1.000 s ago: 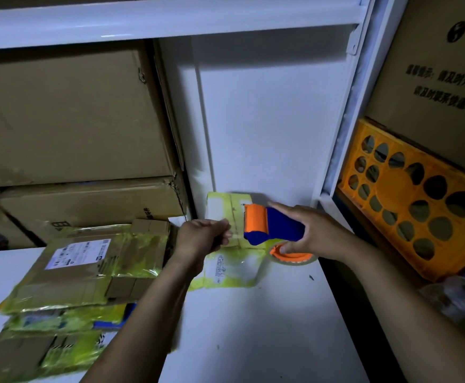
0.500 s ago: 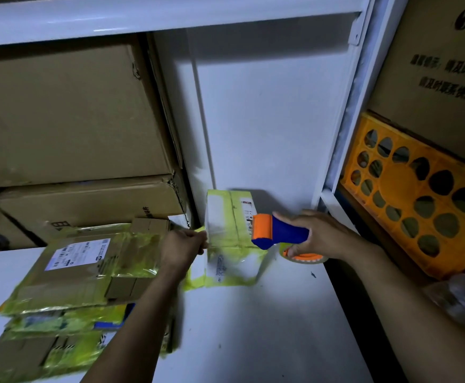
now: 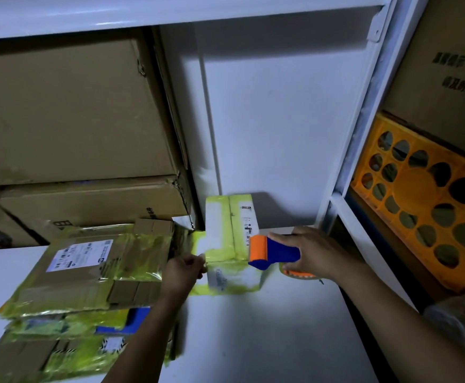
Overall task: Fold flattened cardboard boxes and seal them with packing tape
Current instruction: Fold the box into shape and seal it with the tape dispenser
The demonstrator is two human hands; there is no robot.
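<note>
A small box (image 3: 230, 230) wrapped in yellow tape stands on the white shelf (image 3: 253, 333) against the back wall. My right hand (image 3: 312, 252) grips a blue and orange tape dispenser (image 3: 271, 252), its orange head pressed to the box's right side. The orange tape roll (image 3: 297, 273) shows under that hand. My left hand (image 3: 183, 273) pinches the box's lower left corner, at a yellow flap or tape end.
A stack of flattened, yellow-taped cardboard boxes (image 3: 87, 272) lies at the left. Large brown cartons (image 3: 68, 114) fill the shelf behind it. An orange perforated crate (image 3: 424, 200) sits to the right past the white upright (image 3: 361, 111).
The small box has turned more upright toward the wall. My right hand carried the dispenser right and down along it, while my left hand slid left to the box's corner.
</note>
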